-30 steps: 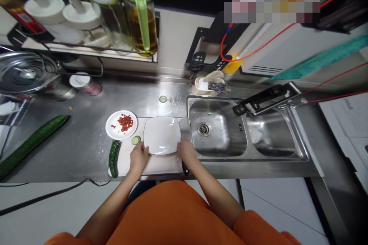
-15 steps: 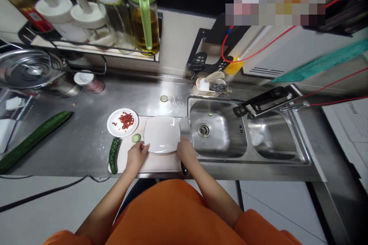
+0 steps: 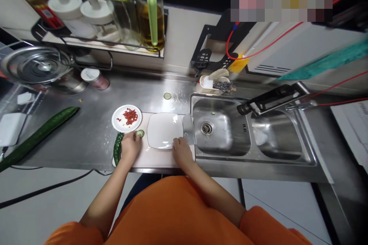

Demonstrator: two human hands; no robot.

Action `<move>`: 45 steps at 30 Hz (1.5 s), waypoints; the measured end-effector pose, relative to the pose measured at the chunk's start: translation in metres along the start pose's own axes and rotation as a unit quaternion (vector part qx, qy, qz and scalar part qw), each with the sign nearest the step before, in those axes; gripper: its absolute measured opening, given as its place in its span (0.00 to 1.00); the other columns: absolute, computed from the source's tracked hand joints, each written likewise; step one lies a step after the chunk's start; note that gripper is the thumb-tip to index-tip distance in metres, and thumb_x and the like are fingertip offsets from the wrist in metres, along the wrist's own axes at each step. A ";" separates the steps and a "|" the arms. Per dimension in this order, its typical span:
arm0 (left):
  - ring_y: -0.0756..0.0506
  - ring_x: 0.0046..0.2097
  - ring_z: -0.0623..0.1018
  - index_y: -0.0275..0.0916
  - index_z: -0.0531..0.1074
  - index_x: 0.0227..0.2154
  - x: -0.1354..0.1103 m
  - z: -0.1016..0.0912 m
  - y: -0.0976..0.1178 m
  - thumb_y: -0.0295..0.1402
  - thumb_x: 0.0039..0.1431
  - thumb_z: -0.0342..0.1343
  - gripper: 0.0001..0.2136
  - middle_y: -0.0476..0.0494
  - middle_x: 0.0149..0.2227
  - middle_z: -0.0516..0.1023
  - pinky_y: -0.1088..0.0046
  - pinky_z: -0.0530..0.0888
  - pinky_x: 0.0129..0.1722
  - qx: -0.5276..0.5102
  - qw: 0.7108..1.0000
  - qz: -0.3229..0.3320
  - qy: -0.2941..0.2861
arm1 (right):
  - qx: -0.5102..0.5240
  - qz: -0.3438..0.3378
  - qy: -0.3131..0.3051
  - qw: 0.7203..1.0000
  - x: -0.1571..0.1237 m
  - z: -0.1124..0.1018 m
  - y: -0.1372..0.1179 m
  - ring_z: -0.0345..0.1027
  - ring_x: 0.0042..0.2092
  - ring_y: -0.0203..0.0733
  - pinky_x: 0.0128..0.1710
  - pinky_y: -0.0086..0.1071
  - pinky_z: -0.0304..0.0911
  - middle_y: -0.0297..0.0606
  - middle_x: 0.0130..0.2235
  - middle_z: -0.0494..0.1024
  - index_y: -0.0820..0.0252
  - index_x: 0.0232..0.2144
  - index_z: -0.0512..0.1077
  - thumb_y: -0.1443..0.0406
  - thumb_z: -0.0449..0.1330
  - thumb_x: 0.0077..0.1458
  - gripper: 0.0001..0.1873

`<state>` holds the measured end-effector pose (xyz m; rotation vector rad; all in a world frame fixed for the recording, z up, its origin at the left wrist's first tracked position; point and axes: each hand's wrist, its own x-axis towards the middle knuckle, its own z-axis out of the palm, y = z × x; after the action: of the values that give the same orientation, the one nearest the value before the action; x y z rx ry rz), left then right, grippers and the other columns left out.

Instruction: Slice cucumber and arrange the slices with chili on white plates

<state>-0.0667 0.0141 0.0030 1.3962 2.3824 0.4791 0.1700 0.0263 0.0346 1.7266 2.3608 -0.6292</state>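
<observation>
My left hand [image 3: 130, 146] lies on the white cutting board [image 3: 152, 157], its fingertips closed on a cucumber slice [image 3: 139, 133]. A short dark cucumber piece [image 3: 117, 147] lies just left of that hand. An empty square white plate [image 3: 165, 130] sits on the board between my hands. My right hand [image 3: 180, 151] is curled at the plate's near right corner, over the handle of a cleaver [image 3: 188, 128] whose blade lies flat along the board's right edge. A small round plate of chopped red chilli [image 3: 127, 118] stands behind my left hand.
A long whole cucumber [image 3: 37, 136] lies on the steel counter at the left. A double sink [image 3: 221, 130] with a black faucet [image 3: 273, 97] is right of the board. A stray slice [image 3: 167, 95], a can [image 3: 94, 78], a pot lid [image 3: 37, 65] and a bottle rack [image 3: 120, 11] stand behind.
My left hand has left the plate's near left corner and moved left to the cucumber slice. My right hand has shifted slightly toward the plate. The view has drifted a little.
</observation>
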 end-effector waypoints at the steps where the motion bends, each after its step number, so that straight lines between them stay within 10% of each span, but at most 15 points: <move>1: 0.41 0.38 0.73 0.35 0.74 0.38 0.000 -0.001 -0.001 0.38 0.54 0.49 0.15 0.37 0.34 0.75 0.66 0.68 0.42 -0.006 1.000 -0.001 -0.004 | -0.001 0.004 -0.003 1.000 -0.001 0.000 -0.003 0.58 0.43 0.43 0.40 0.33 0.56 0.45 0.41 0.67 0.62 0.39 0.65 0.75 0.49 0.56 0.10; 14: 0.50 0.28 0.70 0.39 0.74 0.30 0.003 -0.029 0.012 0.45 0.47 0.56 0.14 0.50 0.25 0.74 0.76 0.66 0.32 -0.220 0.966 -0.020 -0.134 | 0.221 -0.011 0.057 0.974 0.016 -0.005 -0.039 0.64 0.43 0.40 0.46 0.33 0.57 0.40 0.39 0.74 0.61 0.42 0.71 0.70 0.55 0.55 0.11; 22: 0.51 0.27 0.71 0.37 0.75 0.31 0.015 -0.009 0.045 0.41 0.45 0.59 0.13 0.50 0.24 0.74 0.76 0.67 0.30 -0.322 0.919 0.039 -0.226 | 0.374 0.025 0.038 0.926 0.054 -0.023 -0.038 0.69 0.34 0.35 0.37 0.27 0.60 0.33 0.32 0.78 0.58 0.33 0.77 0.68 0.58 0.49 0.09; 31: 0.50 0.25 0.75 0.32 0.71 0.35 0.023 -0.005 0.072 0.48 0.54 0.53 0.20 0.41 0.26 0.76 0.78 0.67 0.22 -0.379 0.843 -0.216 -0.316 | 0.458 0.037 0.045 0.887 0.061 -0.025 -0.011 0.67 0.32 0.34 0.36 0.26 0.60 0.33 0.30 0.77 0.61 0.28 0.75 0.66 0.58 0.47 0.07; 36: 0.52 0.24 0.74 0.33 0.71 0.35 0.031 0.005 0.087 0.41 0.53 0.57 0.15 0.44 0.24 0.76 0.81 0.66 0.20 -0.430 0.782 -0.239 -0.383 | 0.465 -0.003 0.031 0.885 0.062 -0.032 -0.003 0.65 0.32 0.33 0.37 0.27 0.59 0.32 0.29 0.77 0.61 0.27 0.75 0.66 0.57 0.47 0.07; 45: 0.54 0.22 0.71 0.34 0.73 0.39 0.058 0.031 0.089 0.32 0.42 0.62 0.18 0.49 0.22 0.74 0.78 0.67 0.25 -0.427 0.836 -0.157 -0.305 | 0.448 0.110 0.057 0.886 0.083 -0.012 0.004 0.67 0.31 0.34 0.33 0.24 0.60 0.33 0.29 0.77 0.61 0.28 0.75 0.66 0.57 0.46 0.08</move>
<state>-0.0114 0.1097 0.0082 0.5905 1.4968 0.7380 0.1486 0.1049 0.0144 2.3440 1.9888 -1.8170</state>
